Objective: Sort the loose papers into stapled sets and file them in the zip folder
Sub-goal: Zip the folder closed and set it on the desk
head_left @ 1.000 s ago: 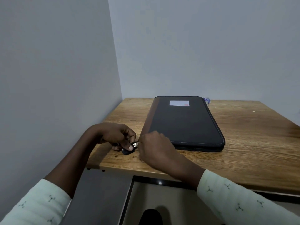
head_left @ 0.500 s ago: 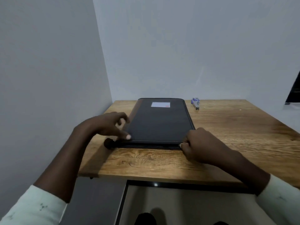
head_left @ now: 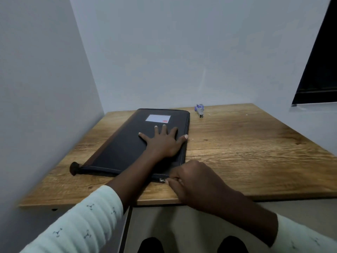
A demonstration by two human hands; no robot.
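A black zip folder (head_left: 127, 148) with a white label lies flat on the wooden table (head_left: 246, 152), its long side running away from me. My left hand (head_left: 162, 141) presses flat on the cover with fingers spread. My right hand (head_left: 189, 178) pinches the metal zip pull (head_left: 162, 180) on the folder's near edge, close to its right corner. No loose papers are in view.
A blue stapler (head_left: 199, 110) lies at the back of the table, right of the folder. Walls close in on the left and behind. A dark window (head_left: 321, 70) is at the upper right. The table's front edge is just under my right wrist.
My left hand left the folder's near left corner and now lies flat on the cover. My right hand still holds the zip pull by the near right corner.
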